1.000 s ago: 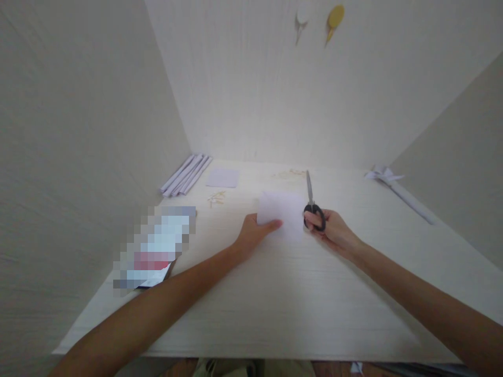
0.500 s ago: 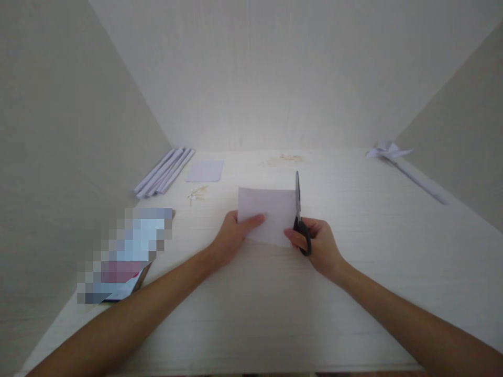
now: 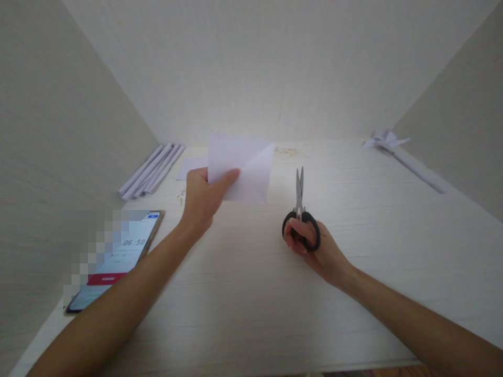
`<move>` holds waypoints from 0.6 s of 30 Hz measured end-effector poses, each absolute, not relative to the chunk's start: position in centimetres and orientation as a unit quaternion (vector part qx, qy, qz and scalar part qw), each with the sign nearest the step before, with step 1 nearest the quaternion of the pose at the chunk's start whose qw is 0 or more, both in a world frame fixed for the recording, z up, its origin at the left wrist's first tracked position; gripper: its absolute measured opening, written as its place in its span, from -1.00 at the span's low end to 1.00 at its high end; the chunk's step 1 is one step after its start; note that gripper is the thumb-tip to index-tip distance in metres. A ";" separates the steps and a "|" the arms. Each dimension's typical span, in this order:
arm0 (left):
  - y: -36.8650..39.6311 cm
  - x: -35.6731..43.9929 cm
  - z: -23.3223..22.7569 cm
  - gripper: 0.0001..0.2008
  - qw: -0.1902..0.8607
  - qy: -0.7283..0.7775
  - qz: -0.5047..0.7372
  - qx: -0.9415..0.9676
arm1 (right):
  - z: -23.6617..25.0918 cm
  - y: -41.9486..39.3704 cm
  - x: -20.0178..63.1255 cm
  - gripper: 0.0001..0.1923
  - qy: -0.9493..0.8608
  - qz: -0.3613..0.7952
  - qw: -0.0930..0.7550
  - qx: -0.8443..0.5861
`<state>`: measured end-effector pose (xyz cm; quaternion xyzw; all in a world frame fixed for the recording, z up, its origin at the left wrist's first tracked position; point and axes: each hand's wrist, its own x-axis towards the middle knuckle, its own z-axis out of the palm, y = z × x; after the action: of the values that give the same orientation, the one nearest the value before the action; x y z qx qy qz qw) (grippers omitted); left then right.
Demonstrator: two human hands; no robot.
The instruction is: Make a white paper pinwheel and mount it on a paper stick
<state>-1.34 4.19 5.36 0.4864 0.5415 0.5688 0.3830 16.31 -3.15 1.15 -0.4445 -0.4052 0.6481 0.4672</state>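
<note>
My left hand point(image 3: 202, 196) pinches the lower left corner of a white sheet of paper point(image 3: 243, 165) and holds it up off the pale wooden desk point(image 3: 251, 293), tilted toward me. To its right, my right hand point(image 3: 314, 251) grips a pair of scissors with black handles point(image 3: 301, 220). The blades are shut and point away from me, just above the desk. The scissors are apart from the paper, a short way to its right.
A phone point(image 3: 118, 256) with a lit screen lies at the left edge. Several rolled paper tubes point(image 3: 151, 167) rest by the left wall, with a small flat paper point(image 3: 190, 167) beside them. A folded paper piece on a long stem point(image 3: 396, 152) lies at the back right.
My left hand has lifted the paper off the desk and moved it up and left. The scissors have come away from the paper's right edge and now sit apart from it.
</note>
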 end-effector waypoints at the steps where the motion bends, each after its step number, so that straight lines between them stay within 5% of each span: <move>1: 4.2 -1.4 5.5 -0.72 0.366 0.548 0.573 0.487 | 1.3 -3.4 16.1 -0.70 -0.393 0.674 0.453 -0.432; 9: 3.9 -1.3 5.8 -0.75 0.328 0.563 0.556 0.516 | 1.2 -5.5 14.4 -0.59 -0.400 0.761 0.340 -0.381; 18: 4.0 -1.5 5.8 -0.79 0.303 0.585 0.525 0.538 | 1.6 -5.5 14.3 -0.58 -0.397 0.763 0.328 -0.390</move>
<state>-1.46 3.97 5.85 0.5382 0.5851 0.5254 0.3032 14.27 -5.48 1.63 -0.3897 -0.3968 0.7635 0.3283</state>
